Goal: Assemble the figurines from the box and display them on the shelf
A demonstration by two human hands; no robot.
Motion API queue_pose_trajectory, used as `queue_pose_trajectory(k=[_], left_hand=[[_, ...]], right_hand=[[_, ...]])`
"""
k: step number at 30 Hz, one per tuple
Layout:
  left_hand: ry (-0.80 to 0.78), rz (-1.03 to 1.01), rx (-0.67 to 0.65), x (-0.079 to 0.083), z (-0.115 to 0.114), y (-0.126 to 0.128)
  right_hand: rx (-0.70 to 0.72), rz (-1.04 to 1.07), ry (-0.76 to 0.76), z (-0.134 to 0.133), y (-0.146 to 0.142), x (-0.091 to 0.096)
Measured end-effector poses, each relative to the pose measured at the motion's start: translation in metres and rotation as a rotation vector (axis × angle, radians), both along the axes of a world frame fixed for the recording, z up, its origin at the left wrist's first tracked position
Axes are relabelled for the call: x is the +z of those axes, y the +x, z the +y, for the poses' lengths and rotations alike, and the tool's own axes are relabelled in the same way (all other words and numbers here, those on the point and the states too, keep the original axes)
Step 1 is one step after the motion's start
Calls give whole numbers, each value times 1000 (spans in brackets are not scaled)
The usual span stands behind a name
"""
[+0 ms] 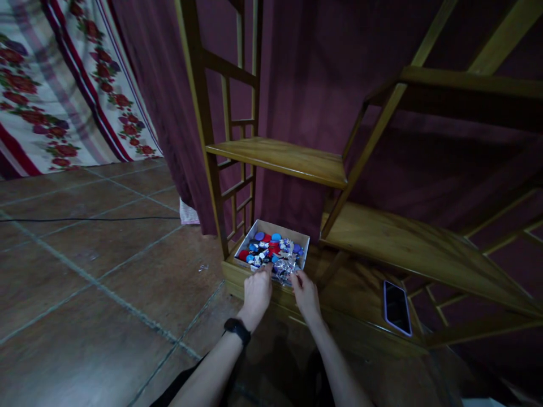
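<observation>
A clear, crinkled plastic wrapper point(285, 268) shines between my hands at the front edge of an open cardboard box point(306, 252). My left hand point(257, 287), with a black watch point(237, 330) on its wrist, is closed at the wrapper's left side. Fingers bent and pressed together, my right hand point(304, 291) grips the wrapper's right side. Small figures and round pieces point(274, 247) in red, blue, purple, black and white fill the box; their exact kind is too small to tell. Part of the box front is hidden by my hands.
The box stands on the low base of a wooden shelf unit point(278, 158). To the right lies a phone point(397, 308) in a purple case. A small clear scrap point(203, 267) and a black cable point(89, 219) lie on the tiled floor. Dark curtains point(156, 85) hang behind.
</observation>
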State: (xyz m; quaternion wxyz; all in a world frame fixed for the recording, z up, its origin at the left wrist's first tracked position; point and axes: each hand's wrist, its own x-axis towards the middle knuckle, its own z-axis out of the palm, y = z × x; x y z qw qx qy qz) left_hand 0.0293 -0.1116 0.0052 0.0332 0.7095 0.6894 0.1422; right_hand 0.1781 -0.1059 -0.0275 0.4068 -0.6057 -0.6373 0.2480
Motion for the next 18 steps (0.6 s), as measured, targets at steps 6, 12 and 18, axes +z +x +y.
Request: queue_pose_trajectory(k=[6,12,18], left_hand=[[57,30,-9,2,-9,-1],[53,42,-1,11,-27,0],[80,45,-93,37,-58,5]], right_hand=[[-8,45,-10,-2,-3,1],[19,159,-28,-19,-2,5],[33,419,-132,-46,4,11]])
